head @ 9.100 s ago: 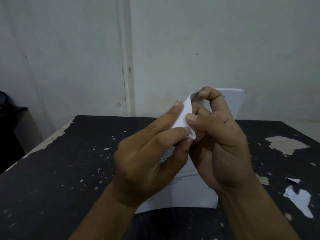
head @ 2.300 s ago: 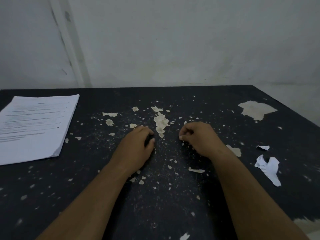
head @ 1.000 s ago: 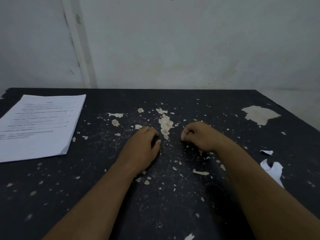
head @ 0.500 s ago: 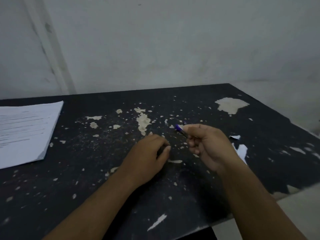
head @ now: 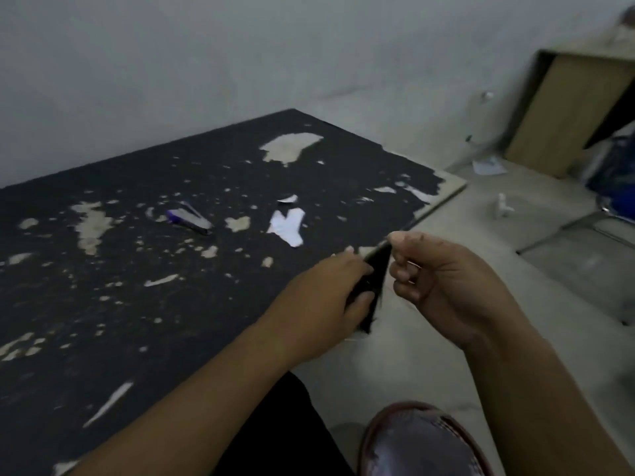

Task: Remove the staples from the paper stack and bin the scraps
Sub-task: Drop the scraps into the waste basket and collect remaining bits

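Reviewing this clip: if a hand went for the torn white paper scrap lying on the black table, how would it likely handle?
The white paper scrap looks thin and ragged-edged, so probably floppy and very light. It seems to lie flat on the table, so pinching an edge may be fiddly; sliding it toward the table's edge could be easier. It would likely tear further if tugged.

staple remover [head: 189, 217] on table [head: 103, 304], scraps [head: 287, 225] right

- No text, label, brand, number or sign can be read anywhere; the view is dim and blurred throughout.
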Tool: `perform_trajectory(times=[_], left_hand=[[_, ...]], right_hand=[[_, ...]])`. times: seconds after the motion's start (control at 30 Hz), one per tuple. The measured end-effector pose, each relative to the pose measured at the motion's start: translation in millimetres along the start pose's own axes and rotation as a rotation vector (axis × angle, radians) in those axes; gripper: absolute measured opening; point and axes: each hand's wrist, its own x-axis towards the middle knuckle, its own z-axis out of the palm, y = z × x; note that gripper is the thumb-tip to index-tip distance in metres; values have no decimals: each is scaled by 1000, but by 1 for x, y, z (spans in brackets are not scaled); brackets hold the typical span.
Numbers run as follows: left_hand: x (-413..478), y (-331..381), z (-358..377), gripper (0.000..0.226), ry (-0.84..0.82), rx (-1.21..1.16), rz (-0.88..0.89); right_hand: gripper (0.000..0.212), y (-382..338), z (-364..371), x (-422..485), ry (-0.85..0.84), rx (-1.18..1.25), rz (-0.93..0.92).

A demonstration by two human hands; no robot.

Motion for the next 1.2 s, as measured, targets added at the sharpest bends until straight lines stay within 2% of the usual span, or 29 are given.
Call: perform_trajectory(times=[0.1,0.17,0.27,0.37,0.6,0.73,0.93,1.03,1.1,1.13,1.2], left_hand=[[25,21,37,66,-64,182,10],[38,30,60,81,-97,377,-25],[49,39,87,93,-92,580,-104],[53,41,106,99,-74,688,-125],[50,30,120,97,-53,811,-90],[49,25,122,92,-25,799,-47],[47,18,121,84,2,786,-9],[47,17,119,80,6,766,-5],[46,17,118,78,6,759,-1],[46,17,117,77,5,759,1],[46,18,116,74,0,754,-1]], right_hand=[[3,3,-54,-22,93,12,10],[14,11,-85,-35,155,12,47],[17,30,-127,-52,231,-16,126],[4,57,-160,-64,312,-107,194],[11,133,-199,-71,521,-576,356],[13,169,-208,-70,433,-952,439],[25,189,-215,-71,400,-1154,584],[27,190,-219,-70,395,-1171,574],[32,187,-218,-71,342,-1179,650],[32,185,-216,-72,350,-1190,640],[22,180,-211,-71,457,-1214,450]])
